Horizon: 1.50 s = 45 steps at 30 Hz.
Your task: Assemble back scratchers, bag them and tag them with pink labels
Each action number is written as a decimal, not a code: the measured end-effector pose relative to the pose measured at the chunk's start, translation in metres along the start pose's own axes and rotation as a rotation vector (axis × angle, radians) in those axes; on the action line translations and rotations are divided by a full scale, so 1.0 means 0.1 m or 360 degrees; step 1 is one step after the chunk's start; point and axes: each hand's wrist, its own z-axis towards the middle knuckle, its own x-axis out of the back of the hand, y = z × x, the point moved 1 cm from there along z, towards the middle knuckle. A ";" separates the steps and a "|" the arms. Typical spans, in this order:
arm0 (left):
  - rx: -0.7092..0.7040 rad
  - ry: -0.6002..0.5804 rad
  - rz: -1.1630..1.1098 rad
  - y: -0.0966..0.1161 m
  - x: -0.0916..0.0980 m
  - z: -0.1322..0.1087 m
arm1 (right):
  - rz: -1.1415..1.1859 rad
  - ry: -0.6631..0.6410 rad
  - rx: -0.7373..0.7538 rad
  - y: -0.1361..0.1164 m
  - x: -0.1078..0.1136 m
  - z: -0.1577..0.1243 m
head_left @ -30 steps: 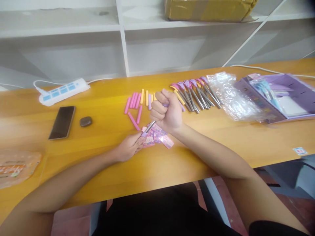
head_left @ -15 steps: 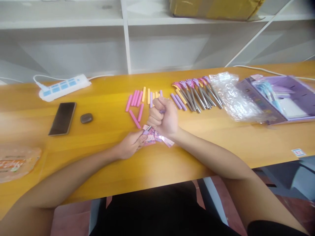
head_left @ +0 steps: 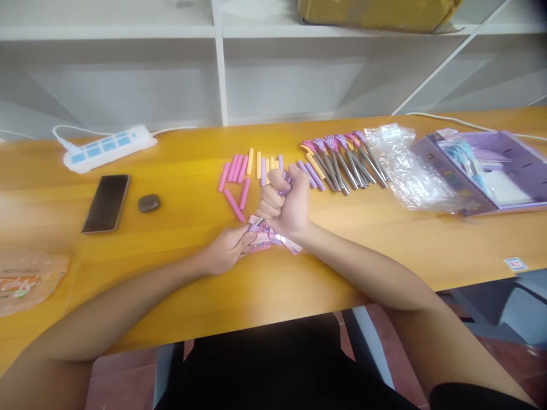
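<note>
So the right hand [head_left: 284, 199] is balled tight around a shiny, silvery rod [head_left: 260, 221], purple bit [head_left: 286, 181] peeking out up top, while the left hand [head_left: 231, 248] pinches a purple sleeve [head_left: 253, 228] at the rod's lower end. It slants up from left hand to right, beside glossy pink cards [head_left: 260, 241]. Smooth, matte pink sticks [head_left: 233, 206] and crinkly clear plastic [head_left: 414, 176] lie farther back on the surface [head_left: 205, 307].

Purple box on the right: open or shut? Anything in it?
Open, not empty: the purple box has its top uncovered, showing blue packets and a flat white item inside.
</note>
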 end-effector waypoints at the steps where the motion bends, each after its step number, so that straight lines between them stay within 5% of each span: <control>1: 0.0000 0.0005 0.0018 0.00 0.00 0.00 | -0.0018 0.0038 -0.0001 0.01 0.00 -0.01; 14: 0.0009 0.0019 0.0123 0.00 0.00 0.01 | 0.0004 0.0081 0.0055 0.14 0.03 -0.05; 21: 0.0119 -0.0070 -0.0278 -0.02 -0.01 0.02 | -0.0057 -0.0092 0.0232 0.09 -0.02 -0.01; 24: 0.0202 -0.0172 -0.0547 0.01 -0.02 0.00 | -0.0460 0.0038 0.0455 -0.07 0.16 0.04; 27: 0.0270 -0.0287 -0.0746 0.04 -0.01 0.00 | -0.1064 0.0029 0.0955 -0.36 0.50 -0.03; 30: 0.0324 -0.0385 -0.0883 0.04 0.01 0.02 | -0.2113 -0.0198 0.1437 -0.65 0.74 -0.26; 33: 0.0410 -0.0431 -0.0896 0.07 0.04 0.02 | -0.3162 -0.0539 0.1614 -0.78 0.74 -0.53; 37: 0.0536 -0.0480 -0.0516 0.21 0.09 -0.03 | -0.3549 -0.0775 0.1729 -0.74 0.58 -0.77; 42: 0.0142 -0.0195 0.0902 0.45 0.03 -0.11 | -0.3546 -0.1021 0.1850 -0.54 0.47 -0.96; 45: 0.0154 -0.0071 0.1612 0.48 -0.07 -0.18 | -0.3537 -0.0964 0.1839 -0.41 0.43 -1.08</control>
